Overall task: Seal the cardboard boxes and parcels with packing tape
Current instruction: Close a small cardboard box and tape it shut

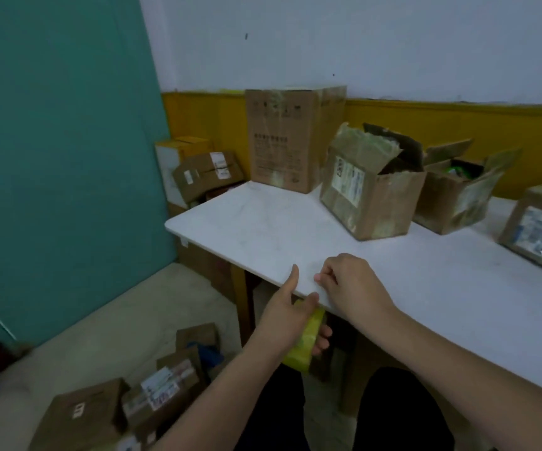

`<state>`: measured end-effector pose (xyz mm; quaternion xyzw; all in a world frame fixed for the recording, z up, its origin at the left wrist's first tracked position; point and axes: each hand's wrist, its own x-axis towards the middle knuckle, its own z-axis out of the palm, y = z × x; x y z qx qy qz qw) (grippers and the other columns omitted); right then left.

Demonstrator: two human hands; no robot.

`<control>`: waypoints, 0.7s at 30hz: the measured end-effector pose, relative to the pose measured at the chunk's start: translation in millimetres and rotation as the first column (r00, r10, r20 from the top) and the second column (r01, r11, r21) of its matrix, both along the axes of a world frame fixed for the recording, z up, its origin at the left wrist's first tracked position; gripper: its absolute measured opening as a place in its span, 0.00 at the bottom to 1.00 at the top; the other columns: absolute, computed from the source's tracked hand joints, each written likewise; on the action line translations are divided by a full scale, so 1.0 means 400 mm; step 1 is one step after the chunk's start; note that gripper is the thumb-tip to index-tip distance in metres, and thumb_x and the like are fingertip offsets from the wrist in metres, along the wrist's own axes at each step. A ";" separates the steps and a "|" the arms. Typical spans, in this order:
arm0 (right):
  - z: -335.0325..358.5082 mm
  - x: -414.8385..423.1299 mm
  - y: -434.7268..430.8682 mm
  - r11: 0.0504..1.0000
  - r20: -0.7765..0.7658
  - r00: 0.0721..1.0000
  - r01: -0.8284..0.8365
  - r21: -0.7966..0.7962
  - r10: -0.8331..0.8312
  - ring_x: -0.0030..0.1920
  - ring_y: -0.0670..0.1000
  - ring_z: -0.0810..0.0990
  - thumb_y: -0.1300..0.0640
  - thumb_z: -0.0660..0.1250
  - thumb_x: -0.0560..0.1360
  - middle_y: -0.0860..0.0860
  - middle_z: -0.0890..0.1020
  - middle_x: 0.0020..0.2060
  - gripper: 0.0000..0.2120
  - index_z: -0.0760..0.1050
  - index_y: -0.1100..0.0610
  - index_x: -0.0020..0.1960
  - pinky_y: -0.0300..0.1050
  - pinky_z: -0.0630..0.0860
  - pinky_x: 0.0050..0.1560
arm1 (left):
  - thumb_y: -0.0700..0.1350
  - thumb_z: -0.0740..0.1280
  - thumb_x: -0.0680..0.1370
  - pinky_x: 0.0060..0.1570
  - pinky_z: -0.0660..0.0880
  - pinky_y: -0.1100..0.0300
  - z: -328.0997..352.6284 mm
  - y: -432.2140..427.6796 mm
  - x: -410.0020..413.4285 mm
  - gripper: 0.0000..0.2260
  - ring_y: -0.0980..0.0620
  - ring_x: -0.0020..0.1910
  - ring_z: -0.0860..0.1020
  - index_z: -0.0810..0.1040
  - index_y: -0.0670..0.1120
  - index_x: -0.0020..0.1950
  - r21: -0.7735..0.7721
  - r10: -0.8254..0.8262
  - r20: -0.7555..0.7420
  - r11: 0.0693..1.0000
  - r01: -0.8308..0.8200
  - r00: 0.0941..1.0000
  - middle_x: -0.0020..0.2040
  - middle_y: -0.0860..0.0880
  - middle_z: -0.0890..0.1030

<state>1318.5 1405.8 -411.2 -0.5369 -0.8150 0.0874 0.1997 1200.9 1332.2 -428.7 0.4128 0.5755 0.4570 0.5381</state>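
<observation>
My left hand [287, 312] grips a yellowish roll of packing tape [305, 345] just below the near edge of the white table [263, 229]. My right hand [349, 283] rests on that edge with fingertips pinched together by the roll; whether it holds the tape's end is unclear. Farther back on the table stands an open cardboard box [372, 187] with torn flaps. A second open box [458, 190] sits to its right, and a labelled parcel [540, 229] lies at the far right. A tall closed box [292, 138] stands at the back.
Several taped parcels [152, 388] lie on the floor at lower left. More boxes [204, 172] are stacked beyond the table's left end, against a teal wall [61, 141]. My dark-trousered legs [393, 415] are under the table edge.
</observation>
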 end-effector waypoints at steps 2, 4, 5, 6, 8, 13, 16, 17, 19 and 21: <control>-0.020 0.007 -0.004 0.995 0.072 0.997 -0.030 0.096 0.023 0.47 0.53 0.78 0.51 0.63 0.80 0.54 0.77 0.44 0.12 0.77 0.60 0.47 0.43 0.70 0.43 | 0.48 0.64 0.83 0.29 0.76 0.56 -0.014 0.010 0.006 0.31 0.49 0.29 0.79 0.51 0.65 0.79 0.018 0.035 0.004 0.999 -0.035 0.999 0.35 0.43 0.82; -0.029 0.016 -0.007 0.975 0.124 0.991 -0.079 0.208 0.054 0.46 0.54 0.77 0.50 0.65 0.79 0.54 0.75 0.45 0.11 0.77 0.59 0.48 0.43 0.70 0.41 | 0.51 0.65 0.81 0.37 0.77 0.63 -0.023 0.023 0.003 0.29 0.61 0.38 0.80 0.54 0.63 0.77 0.100 0.097 -0.194 0.992 -0.078 0.976 0.49 0.49 0.83; -0.029 0.021 -0.006 0.964 0.130 0.990 -0.087 0.250 0.055 0.46 0.54 0.76 0.49 0.68 0.77 0.54 0.75 0.47 0.12 0.77 0.58 0.49 0.45 0.71 0.40 | 0.55 0.66 0.80 0.44 0.76 0.64 -0.031 0.031 -0.005 0.32 0.62 0.47 0.78 0.52 0.62 0.79 0.147 0.144 -0.374 0.985 -0.095 0.916 0.58 0.50 0.80; -0.029 0.028 -0.001 0.961 0.121 0.992 -0.068 0.268 0.037 0.46 0.55 0.76 0.47 0.69 0.75 0.54 0.74 0.49 0.14 0.76 0.58 0.51 0.46 0.72 0.39 | 0.61 0.65 0.79 0.50 0.76 0.61 -0.039 0.036 -0.013 0.35 0.58 0.55 0.76 0.50 0.61 0.80 0.194 0.196 -0.554 0.976 -0.103 0.809 0.65 0.50 0.76; -0.029 0.043 0.012 0.973 0.078 0.996 0.019 0.232 -0.038 0.49 0.57 0.75 0.41 0.71 0.72 0.54 0.73 0.54 0.24 0.73 0.56 0.59 0.49 0.74 0.42 | 0.68 0.62 0.76 0.55 0.75 0.55 -0.044 0.040 -0.025 0.38 0.49 0.61 0.72 0.48 0.60 0.80 0.263 0.280 -0.799 0.959 -0.109 0.532 0.66 0.46 0.68; -0.045 0.056 0.032 0.978 0.121 0.983 0.114 0.172 -0.136 0.58 0.56 0.71 0.39 0.61 0.78 0.53 0.71 0.59 0.24 0.69 0.54 0.66 0.51 0.70 0.53 | 0.71 0.54 0.76 0.64 0.62 0.49 -0.007 0.112 -0.022 0.32 0.42 0.63 0.62 0.59 0.61 0.78 0.143 0.147 -0.971 0.989 -0.038 0.186 0.67 0.44 0.60; -0.038 0.071 0.035 0.976 0.124 0.979 0.142 0.163 -0.163 0.60 0.56 0.70 0.46 0.58 0.80 0.54 0.70 0.62 0.20 0.67 0.54 0.69 0.51 0.68 0.56 | 0.70 0.49 0.78 0.67 0.58 0.45 0.012 0.181 -0.003 0.31 0.39 0.68 0.58 0.55 0.60 0.79 0.015 0.013 -0.992 1.000 0.010 0.125 0.72 0.43 0.55; -0.035 0.084 0.038 0.976 0.122 0.977 0.156 0.152 -0.176 0.60 0.56 0.69 0.47 0.57 0.81 0.54 0.69 0.63 0.20 0.66 0.54 0.70 0.51 0.68 0.57 | 0.68 0.49 0.80 0.67 0.57 0.44 0.012 0.199 0.008 0.30 0.39 0.69 0.57 0.54 0.58 0.79 0.006 0.003 -0.994 1.000 0.022 0.107 0.73 0.42 0.55; -0.023 0.123 0.038 0.973 0.083 0.977 0.183 0.139 -0.195 0.61 0.56 0.69 0.47 0.56 0.82 0.54 0.68 0.64 0.19 0.66 0.53 0.70 0.52 0.68 0.58 | 0.63 0.50 0.82 0.66 0.58 0.45 0.010 0.222 0.034 0.26 0.40 0.67 0.59 0.60 0.53 0.76 0.063 0.060 -0.994 0.998 0.030 0.092 0.71 0.42 0.58; 0.000 0.181 0.030 0.968 0.002 0.983 0.181 0.175 -0.185 0.61 0.56 0.70 0.47 0.53 0.82 0.53 0.70 0.64 0.19 0.69 0.53 0.69 0.52 0.69 0.58 | 0.55 0.58 0.80 0.58 0.62 0.47 0.008 0.232 0.054 0.18 0.41 0.61 0.64 0.70 0.47 0.65 0.249 0.246 -0.968 0.966 0.075 0.043 0.64 0.43 0.65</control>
